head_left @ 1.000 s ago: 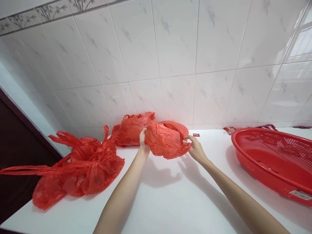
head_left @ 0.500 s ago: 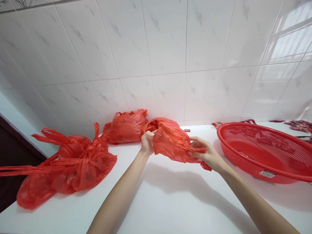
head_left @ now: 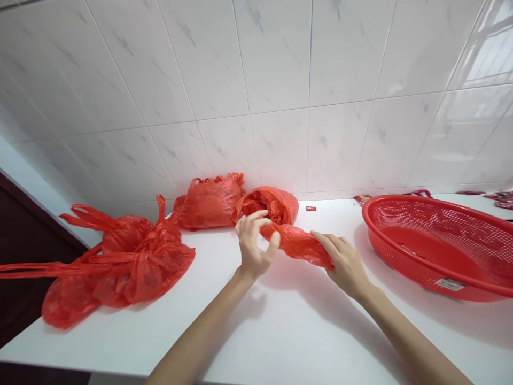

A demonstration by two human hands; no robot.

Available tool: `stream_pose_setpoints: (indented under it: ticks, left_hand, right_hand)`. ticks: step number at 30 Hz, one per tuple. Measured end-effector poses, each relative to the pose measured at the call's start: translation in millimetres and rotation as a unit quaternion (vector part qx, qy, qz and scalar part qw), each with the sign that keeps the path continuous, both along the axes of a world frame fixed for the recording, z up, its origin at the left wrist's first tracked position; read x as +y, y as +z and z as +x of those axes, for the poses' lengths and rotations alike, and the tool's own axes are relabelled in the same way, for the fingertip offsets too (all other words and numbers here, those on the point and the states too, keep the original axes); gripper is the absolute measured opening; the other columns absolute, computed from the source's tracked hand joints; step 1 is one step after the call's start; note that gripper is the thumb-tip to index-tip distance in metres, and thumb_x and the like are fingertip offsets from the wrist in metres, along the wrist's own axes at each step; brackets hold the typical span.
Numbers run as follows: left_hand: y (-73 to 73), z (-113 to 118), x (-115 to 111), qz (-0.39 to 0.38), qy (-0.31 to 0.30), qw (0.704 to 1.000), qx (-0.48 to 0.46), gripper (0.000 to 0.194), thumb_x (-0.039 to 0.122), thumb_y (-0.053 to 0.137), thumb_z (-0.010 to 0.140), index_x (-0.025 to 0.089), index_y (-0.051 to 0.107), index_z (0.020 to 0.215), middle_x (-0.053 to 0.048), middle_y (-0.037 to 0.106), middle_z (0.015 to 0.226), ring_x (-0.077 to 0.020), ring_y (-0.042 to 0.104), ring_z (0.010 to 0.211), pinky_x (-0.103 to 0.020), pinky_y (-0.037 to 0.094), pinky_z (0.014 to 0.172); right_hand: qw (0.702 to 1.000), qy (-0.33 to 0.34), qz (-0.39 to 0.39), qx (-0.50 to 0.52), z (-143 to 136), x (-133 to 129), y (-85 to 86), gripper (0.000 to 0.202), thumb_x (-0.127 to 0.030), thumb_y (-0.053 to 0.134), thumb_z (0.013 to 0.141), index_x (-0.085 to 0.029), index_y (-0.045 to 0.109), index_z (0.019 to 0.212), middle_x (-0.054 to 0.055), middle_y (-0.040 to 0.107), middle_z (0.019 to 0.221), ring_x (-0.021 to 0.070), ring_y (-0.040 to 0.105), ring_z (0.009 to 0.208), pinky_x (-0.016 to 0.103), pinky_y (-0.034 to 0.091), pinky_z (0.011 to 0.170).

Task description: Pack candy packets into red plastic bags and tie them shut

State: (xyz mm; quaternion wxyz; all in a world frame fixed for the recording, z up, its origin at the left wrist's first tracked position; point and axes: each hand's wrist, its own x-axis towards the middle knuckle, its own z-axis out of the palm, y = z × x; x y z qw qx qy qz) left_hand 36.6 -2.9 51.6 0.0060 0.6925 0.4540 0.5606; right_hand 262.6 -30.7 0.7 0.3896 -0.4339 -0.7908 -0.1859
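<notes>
My right hand grips the right end of a crumpled red plastic bag, held above the white table and gathered into a narrow strip. By the strip's left end is my left hand, its fingers curled but apart and the thumb spread away, with nothing in its grasp. Just behind it lies an open-mouthed red bag with more red plastic bunched inside. A full red plastic bag rests against the wall to its left.
Several knotted red bags lie at the table's left side. A large red plastic basket stands on the right. A small red packet lies near the tiled wall. The white table's front edge shows below.
The bag in my hands has gone from spread out to a narrow strip. My left hand has let go of it and opened. The view has shifted slightly.
</notes>
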Motion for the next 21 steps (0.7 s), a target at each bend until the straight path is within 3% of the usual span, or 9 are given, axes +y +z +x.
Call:
stream_pose_setpoints:
  ticks: [4,7,11,13,16,19,21]
  left_hand:
    - [-24.5,2,5,-0.015,-0.128,0.980,0.154,0.023,0.030,0.065,0.078,0.025,0.068,0.100,-0.008,0.072,0.121,-0.0285,0.065,0.112,-0.052,0.020,0.120]
    - [-40.9,-3,14,-0.016,-0.137,0.983,0.125,0.011,0.023,0.058,0.084,0.024,0.069,0.087,-0.005,0.076,0.104,-0.0238,0.068,0.099,-0.052,0.026,0.116]
    - [-49.3,-16,30,-0.092,-0.110,0.987,-0.069,0.013,0.026,0.057,0.083,0.022,0.068,0.086,-0.003,0.074,0.087,-0.0207,0.066,0.085,-0.038,0.048,0.090]
    - [-48.8,-23,38,-0.146,-0.103,0.962,-0.204,0.015,0.032,0.058,0.081,0.021,0.068,0.086,-0.003,0.073,0.084,-0.0197,0.065,0.081,-0.031,0.049,0.078]
    - [-45.7,-32,49,-0.189,-0.112,0.907,-0.360,0.021,0.039,0.063,0.075,0.019,0.067,0.082,-0.002,0.071,0.083,-0.0189,0.064,0.082,-0.028,0.049,0.076]
    - [-42.9,-40,57,-0.204,-0.119,0.860,-0.453,0.026,0.041,0.064,0.066,0.019,0.066,0.079,-0.002,0.071,0.083,-0.0177,0.063,0.081,-0.027,0.048,0.076]
    - [-41.3,-45,61,-0.210,-0.117,0.848,-0.473,0.026,0.041,0.062,0.062,0.019,0.065,0.075,-0.001,0.069,0.079,-0.0167,0.062,0.077,-0.026,0.046,0.072]
  right_hand:
    - [0.999,0.007,0.018,-0.026,-2,-1,-5.6,0.082,0.008,0.037,0.080,-0.026,0.027,0.154,0.011,0.069,0.115,0.0238,0.066,0.088,0.034,0.050,0.074]
    - [0.999,-0.006,0.021,-0.028,-1,-1,-8.8,0.084,0.008,0.039,0.077,-0.025,0.028,0.154,0.012,0.067,0.117,0.0245,0.066,0.091,0.035,0.050,0.076]
    - [1.000,-0.016,-0.007,-0.011,0,1,-12.6,0.076,0.007,0.040,0.077,-0.023,0.037,0.147,0.013,0.066,0.121,0.0238,0.064,0.086,0.035,0.052,0.072]
    - [0.999,-0.016,-0.034,0.011,1,1,-14.6,0.071,0.003,0.042,0.080,-0.024,0.039,0.145,0.013,0.065,0.122,0.0235,0.064,0.083,0.035,0.053,0.070]
    - [0.993,-0.020,-0.102,0.061,5,2,-15.6,0.060,-0.004,0.045,0.083,-0.024,0.045,0.140,0.013,0.065,0.120,0.0235,0.064,0.081,0.037,0.055,0.069]
    - [0.973,-0.006,-0.191,0.126,8,0,-11.2,0.049,-0.013,0.048,0.085,-0.023,0.051,0.133,0.012,0.066,0.115,0.0212,0.065,0.076,0.036,0.056,0.068]
    - [0.957,0.014,-0.238,0.164,8,-2,-5.6,0.043,-0.020,0.054,0.086,-0.023,0.055,0.129,0.011,0.066,0.113,0.0197,0.064,0.074,0.036,0.056,0.068]
